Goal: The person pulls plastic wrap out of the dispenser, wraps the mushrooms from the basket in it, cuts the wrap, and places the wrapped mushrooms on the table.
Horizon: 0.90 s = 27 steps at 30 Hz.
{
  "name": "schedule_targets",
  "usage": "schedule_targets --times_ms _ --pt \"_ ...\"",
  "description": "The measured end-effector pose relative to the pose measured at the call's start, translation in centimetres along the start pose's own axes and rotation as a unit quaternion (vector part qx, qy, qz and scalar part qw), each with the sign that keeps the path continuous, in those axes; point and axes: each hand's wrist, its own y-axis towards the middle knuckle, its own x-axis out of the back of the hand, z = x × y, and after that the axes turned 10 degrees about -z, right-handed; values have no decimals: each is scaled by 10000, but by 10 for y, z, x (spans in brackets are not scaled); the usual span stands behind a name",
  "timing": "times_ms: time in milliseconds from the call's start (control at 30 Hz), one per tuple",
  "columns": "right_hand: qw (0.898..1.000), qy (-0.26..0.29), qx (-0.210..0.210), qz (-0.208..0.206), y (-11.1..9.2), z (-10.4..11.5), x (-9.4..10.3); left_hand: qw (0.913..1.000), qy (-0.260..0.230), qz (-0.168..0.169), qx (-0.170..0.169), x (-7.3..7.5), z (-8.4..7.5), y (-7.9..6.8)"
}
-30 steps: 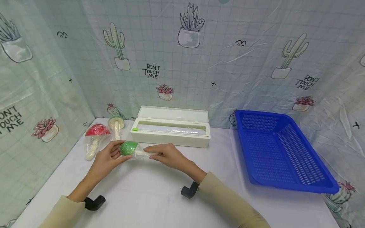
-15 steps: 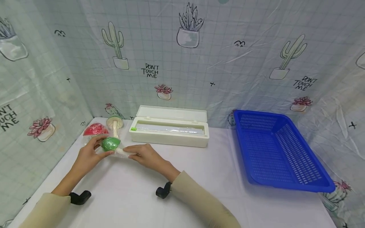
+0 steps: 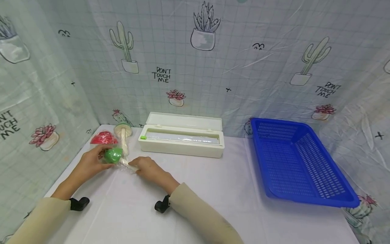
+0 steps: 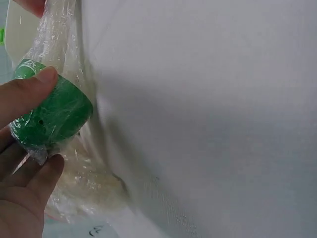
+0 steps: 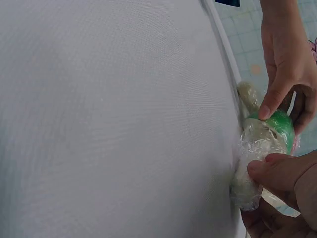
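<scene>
A toy mushroom with a green cap (image 3: 113, 155) and a pale stem, wrapped in clear plastic film, is between both hands at the left of the table. My left hand (image 3: 90, 162) grips the cap, its thumb on one side and fingers on the other, as the left wrist view shows. The film-covered stem (image 5: 245, 186) is pinched by my right hand (image 3: 151, 171). Just behind lie a wrapped red-capped mushroom (image 3: 104, 138), its stem mostly hidden by my left hand, and another pale-stemmed mushroom (image 3: 123, 135) with its cap toward the wall.
A white cling film dispenser (image 3: 182, 148) stands with its lid up near the back wall, a film roll inside. To the right sits a blue perforated basket (image 3: 268, 181). Patterned sheets hang behind and at both sides of the white-covered table (image 3: 195, 210).
Both hands have carried the green-capped mushroom left, from in front of the dispenser to beside the other two mushrooms. It hangs lower now, close to them.
</scene>
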Motion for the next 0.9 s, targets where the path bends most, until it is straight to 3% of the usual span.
schedule_targets --times_ms 133,267,467,633,900 --pt "9999 -107 26 124 0 3 1 9997 105 -131 -202 -1 -1 1" --pt "9997 -48 -70 222 -1 0 2 9994 277 -96 -194 -4 -6 1" --pt "9985 -19 -172 518 -16 -18 12 9947 647 -308 -738 -21 -17 -8" --pt "9983 -309 -47 487 -55 -35 41 9896 775 -582 -1061 -28 -35 -15" --pt "9979 -590 -69 -266 -149 -72 86 9788 1229 -195 -1625 -31 -72 -16"
